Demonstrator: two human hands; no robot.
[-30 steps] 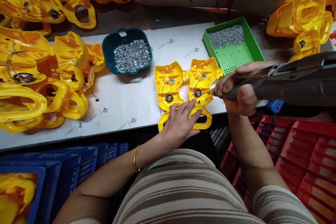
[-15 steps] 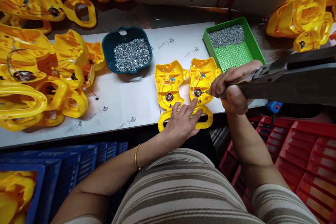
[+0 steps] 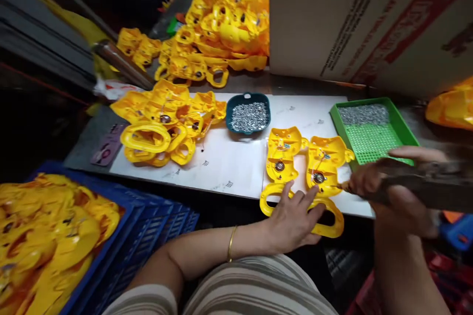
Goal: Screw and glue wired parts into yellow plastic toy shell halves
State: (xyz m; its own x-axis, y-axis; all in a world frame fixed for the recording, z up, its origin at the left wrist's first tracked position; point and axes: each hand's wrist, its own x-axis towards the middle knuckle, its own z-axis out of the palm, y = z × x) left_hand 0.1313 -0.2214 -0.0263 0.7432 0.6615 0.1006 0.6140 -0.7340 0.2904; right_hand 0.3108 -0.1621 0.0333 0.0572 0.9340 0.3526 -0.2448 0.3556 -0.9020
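Note:
Two yellow plastic shell halves lie side by side with their insides up, a left shell [image 3: 275, 157] and a right shell [image 3: 318, 160]. Each has thin wires, a small circuit board, a round speaker [image 3: 319, 177] and a loop handle [image 3: 334, 226] at its near end. My left hand [image 3: 291, 219] rests across the handles, fingers spread, one fingertip by the right shell's speaker. Wrapped in my right hand [image 3: 402, 202] is a dark power screwdriver [image 3: 432, 182], blurred by motion. Its tip points left at the right shell's edge; whether it touches cannot be made out.
A dark teal basin [image 3: 248, 129] and a green tray [image 3: 397, 140] hold small metal screws. More yellow shells [image 3: 162, 113] are piled on the left. A large carton [image 3: 314, 19] stands behind. Blue crates [image 3: 148, 236] with yellow parts sit lower left.
The view has swung left and up, so everything appears lower and further right. The screwdriver's tip has come away from the right shell's speaker to its edge. My left hand stays on the handles.

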